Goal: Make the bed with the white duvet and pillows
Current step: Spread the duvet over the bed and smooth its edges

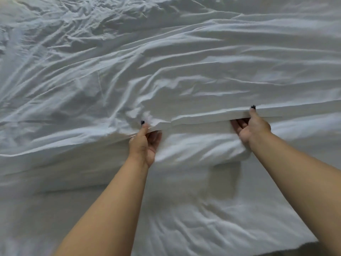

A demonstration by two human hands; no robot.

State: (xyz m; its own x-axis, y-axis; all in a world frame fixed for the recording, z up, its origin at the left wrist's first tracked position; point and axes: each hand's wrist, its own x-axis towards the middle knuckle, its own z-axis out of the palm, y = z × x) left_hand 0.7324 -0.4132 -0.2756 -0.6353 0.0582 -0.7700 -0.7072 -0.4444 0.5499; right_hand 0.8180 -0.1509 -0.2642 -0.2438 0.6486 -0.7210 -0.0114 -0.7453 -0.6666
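A wrinkled white duvet covers the upper part of the view, its near edge running across the middle. My left hand pinches that edge, thumb on top and fingers underneath. My right hand grips the same edge further right, thumb over it and fingers tucked beneath. The edge is lifted slightly off the white sheet below. A soft white bulge lies under the edge between my hands; whether it is a pillow I cannot tell.
White bedding fills nearly the whole view. A dark strip shows at the bottom right corner, beyond the bed's edge.
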